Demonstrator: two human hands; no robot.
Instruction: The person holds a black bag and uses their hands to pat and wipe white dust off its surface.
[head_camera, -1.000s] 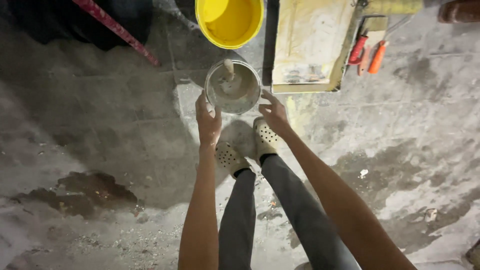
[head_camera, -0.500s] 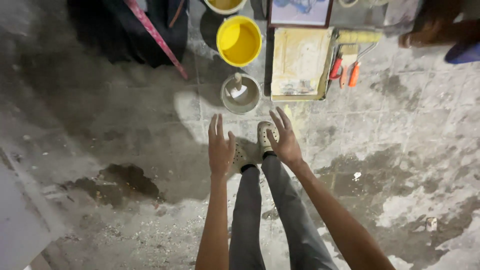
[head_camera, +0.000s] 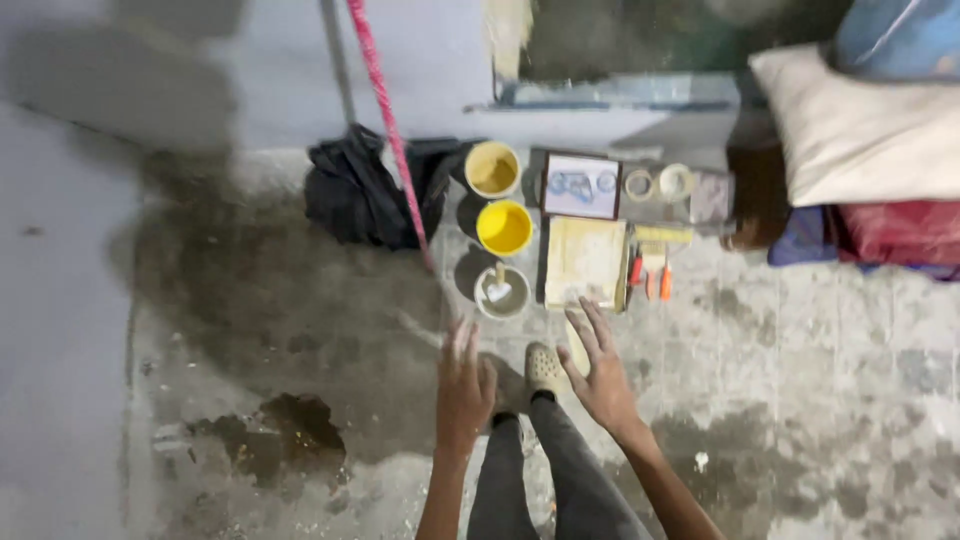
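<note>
The left hand (head_camera: 464, 385) is motion-blurred; the small tools (head_camera: 648, 272) are perhaps too small to tell.

On the floor, behind the flat cream board (head_camera: 585, 262), lies a rectangular box (head_camera: 581, 186) with a dark border and a pale picture face showing bluish shapes. Just to its right stands a small greyish square package (head_camera: 711, 197), too blurred to tell more. No signs or screens are visible.

1. Both bare forearms are stretched forward and down, side by side and apart.
2. The left hand (head_camera: 463, 385) is held open and empty, palm down, fingers together and blurred.
3. The right hand (head_camera: 602, 372) is spread wide, fingers splayed, nothing gripped.
</note>
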